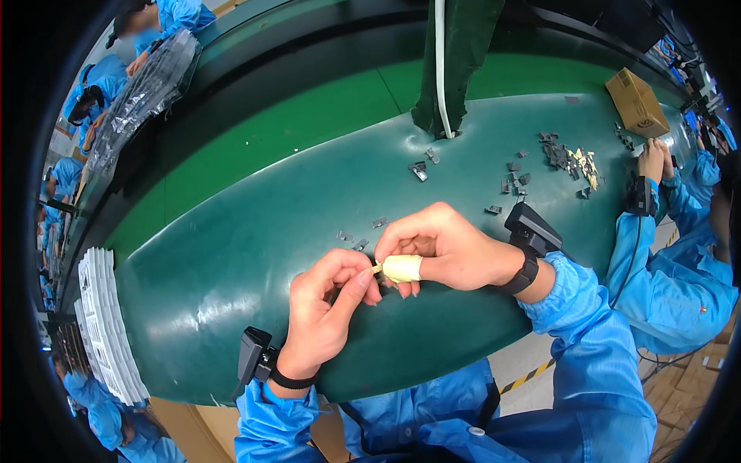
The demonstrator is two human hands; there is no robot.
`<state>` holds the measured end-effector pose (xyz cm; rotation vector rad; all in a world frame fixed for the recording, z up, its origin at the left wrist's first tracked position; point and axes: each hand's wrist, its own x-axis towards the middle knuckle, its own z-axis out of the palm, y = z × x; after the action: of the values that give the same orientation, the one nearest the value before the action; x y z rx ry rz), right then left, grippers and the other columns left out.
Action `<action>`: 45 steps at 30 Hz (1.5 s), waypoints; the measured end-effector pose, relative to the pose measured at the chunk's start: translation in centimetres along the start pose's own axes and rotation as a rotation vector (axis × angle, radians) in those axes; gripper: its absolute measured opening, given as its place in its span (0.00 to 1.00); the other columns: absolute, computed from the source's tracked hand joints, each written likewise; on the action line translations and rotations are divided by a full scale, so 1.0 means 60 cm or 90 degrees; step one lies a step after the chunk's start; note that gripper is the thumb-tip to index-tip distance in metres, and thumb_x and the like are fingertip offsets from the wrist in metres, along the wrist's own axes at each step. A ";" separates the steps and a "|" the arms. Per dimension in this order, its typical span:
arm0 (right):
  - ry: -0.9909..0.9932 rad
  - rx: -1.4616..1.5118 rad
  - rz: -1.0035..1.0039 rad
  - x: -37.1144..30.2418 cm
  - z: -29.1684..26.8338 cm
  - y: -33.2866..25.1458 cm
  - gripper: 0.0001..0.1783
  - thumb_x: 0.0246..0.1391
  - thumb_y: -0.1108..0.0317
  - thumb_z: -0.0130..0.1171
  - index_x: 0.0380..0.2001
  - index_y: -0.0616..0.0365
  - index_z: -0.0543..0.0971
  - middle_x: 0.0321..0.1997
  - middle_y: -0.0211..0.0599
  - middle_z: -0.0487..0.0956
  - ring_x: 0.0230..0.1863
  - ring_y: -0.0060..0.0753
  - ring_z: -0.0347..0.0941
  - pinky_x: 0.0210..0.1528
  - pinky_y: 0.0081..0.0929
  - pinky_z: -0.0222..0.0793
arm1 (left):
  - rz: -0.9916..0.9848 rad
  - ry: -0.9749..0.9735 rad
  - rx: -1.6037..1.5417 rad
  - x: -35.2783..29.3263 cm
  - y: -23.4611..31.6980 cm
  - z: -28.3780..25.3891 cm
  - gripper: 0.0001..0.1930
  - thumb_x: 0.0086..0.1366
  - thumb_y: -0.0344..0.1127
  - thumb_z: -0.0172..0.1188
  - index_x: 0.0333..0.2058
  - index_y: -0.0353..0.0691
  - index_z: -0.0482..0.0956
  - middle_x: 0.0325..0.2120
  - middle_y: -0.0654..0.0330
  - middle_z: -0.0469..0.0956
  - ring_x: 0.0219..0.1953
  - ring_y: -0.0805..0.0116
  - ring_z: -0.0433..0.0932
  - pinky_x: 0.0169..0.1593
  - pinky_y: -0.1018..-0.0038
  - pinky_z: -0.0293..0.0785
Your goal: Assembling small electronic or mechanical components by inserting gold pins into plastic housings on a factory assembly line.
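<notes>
My left hand [328, 309] and my right hand [459, 251] meet fingertip to fingertip over the middle of the green table mat [231, 309]. Both are closed in a pinch. A pale yellow covering [402, 268] wraps my right thumb. Between the fingertips shows a tiny yellowish piece [377, 268], mostly hidden by the fingers; its exact kind cannot be made out. Just beyond my hands lie a few small dark grey parts [345, 236]. Each wrist wears a black strap with a dark device on it.
Small dark parts [556, 157] and yellow pieces [584, 168] lie heaped at the far right, near a cardboard box [637, 104]. Stacked white trays [108, 324] stand at the left edge. A green-covered post [455, 69] rises at the back. A co-worker's hands [656, 160] rest at the right.
</notes>
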<state>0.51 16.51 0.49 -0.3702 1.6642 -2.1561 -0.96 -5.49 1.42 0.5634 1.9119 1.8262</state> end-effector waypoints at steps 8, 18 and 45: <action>0.034 -0.065 -0.033 0.002 0.006 0.015 0.05 0.61 0.76 0.57 0.36 0.68 0.78 0.28 0.35 0.80 0.26 0.21 0.77 0.27 0.20 0.74 | 0.275 0.097 0.378 0.001 -0.018 0.022 0.05 0.62 0.20 0.61 0.37 0.31 0.77 0.26 0.54 0.78 0.25 0.61 0.79 0.30 0.70 0.74; 0.067 -0.258 -0.133 0.000 0.012 0.016 0.04 0.57 0.78 0.56 0.33 0.69 0.78 0.24 0.42 0.78 0.23 0.28 0.76 0.25 0.27 0.70 | 0.241 0.080 0.406 0.003 -0.019 0.020 0.05 0.67 0.21 0.56 0.41 0.30 0.77 0.29 0.52 0.79 0.30 0.61 0.81 0.36 0.72 0.75; 0.066 -0.238 -0.186 0.001 0.015 0.015 0.03 0.52 0.81 0.54 0.29 0.69 0.78 0.24 0.45 0.79 0.24 0.33 0.77 0.28 0.30 0.72 | 0.142 0.071 0.281 0.000 -0.030 0.020 0.07 0.72 0.24 0.51 0.42 0.27 0.78 0.28 0.56 0.82 0.31 0.71 0.81 0.38 0.76 0.78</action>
<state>0.97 15.53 -0.15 -0.6525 2.1972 -2.0792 -0.27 -4.60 -0.41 0.8628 2.4345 1.5876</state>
